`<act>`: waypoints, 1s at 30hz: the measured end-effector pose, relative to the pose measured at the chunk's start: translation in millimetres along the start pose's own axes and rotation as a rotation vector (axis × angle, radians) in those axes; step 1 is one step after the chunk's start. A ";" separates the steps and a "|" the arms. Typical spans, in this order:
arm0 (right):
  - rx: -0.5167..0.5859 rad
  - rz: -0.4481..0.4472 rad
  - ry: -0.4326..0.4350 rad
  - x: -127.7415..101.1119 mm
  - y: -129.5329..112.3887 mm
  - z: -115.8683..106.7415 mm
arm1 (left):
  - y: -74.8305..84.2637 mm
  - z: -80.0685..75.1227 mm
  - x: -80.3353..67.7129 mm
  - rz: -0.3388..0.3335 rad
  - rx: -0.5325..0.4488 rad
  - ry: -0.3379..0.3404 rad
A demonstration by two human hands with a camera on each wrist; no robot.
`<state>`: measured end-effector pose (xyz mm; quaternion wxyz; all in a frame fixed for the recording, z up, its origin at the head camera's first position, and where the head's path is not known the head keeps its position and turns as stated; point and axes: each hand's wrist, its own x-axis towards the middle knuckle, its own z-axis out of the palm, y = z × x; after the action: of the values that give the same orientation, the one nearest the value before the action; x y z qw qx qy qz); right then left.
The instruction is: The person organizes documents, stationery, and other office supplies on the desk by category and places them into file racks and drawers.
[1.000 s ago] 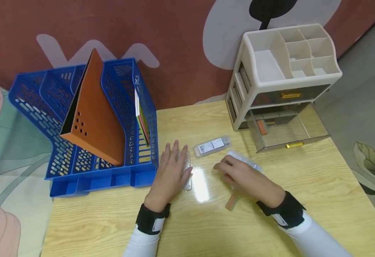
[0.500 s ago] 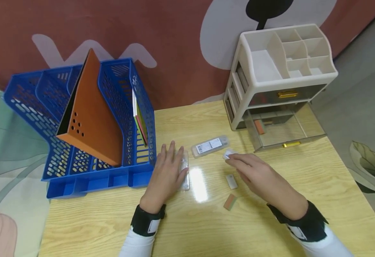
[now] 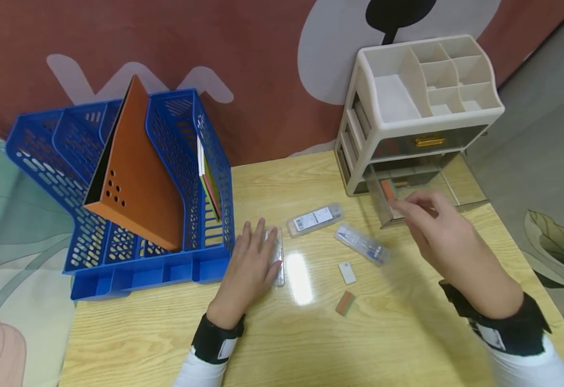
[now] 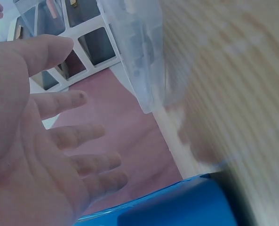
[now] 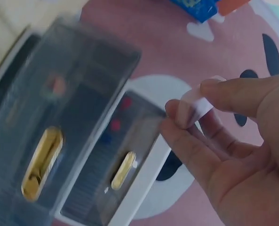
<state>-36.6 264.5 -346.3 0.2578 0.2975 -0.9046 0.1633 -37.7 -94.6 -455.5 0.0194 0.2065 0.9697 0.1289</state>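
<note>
Your right hand (image 3: 448,236) pinches a small white eraser (image 5: 197,104) between thumb and fingertips, held up just before the open lower drawer (image 3: 424,196) of the beige organizer (image 3: 422,107). Your left hand (image 3: 250,263) lies flat with straight fingers on a clear case (image 3: 277,252) on the desk (image 3: 311,333) (beside the blue file rack (image 3: 117,215)). Between the hands lie a labelled case (image 3: 315,219), a pen packet (image 3: 363,245), another white eraser (image 3: 347,272) and a brown eraser (image 3: 345,303).

Wooden table (image 3: 272,344) against a reddish patterned wall (image 3: 243,48).
</note>
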 end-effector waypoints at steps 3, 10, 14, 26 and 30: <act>-0.024 0.031 -0.017 5.3 11.4 -5.1 | 0.5 -1.6 -2.0 0.004 0.009 -0.004; -0.076 0.101 -0.099 14.5 37.6 -0.6 | 1.1 -3.5 -7.6 0.038 0.043 0.010; -0.088 0.171 -0.208 19.2 52.2 6.9 | 2.1 -3.9 -12.0 0.063 0.060 0.025; -0.045 0.369 -0.513 37.1 85.7 27.9 | 1.9 -1.8 -25.7 0.106 0.099 0.015; -0.032 0.381 -0.538 41.4 92.8 35.0 | 1.8 -1.6 -30.2 0.107 0.092 0.013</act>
<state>-135.8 301.4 -364.7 -0.0210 0.1514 -0.9821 0.1102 -9.5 -105.6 -454.0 -0.0033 0.2581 0.9623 0.0863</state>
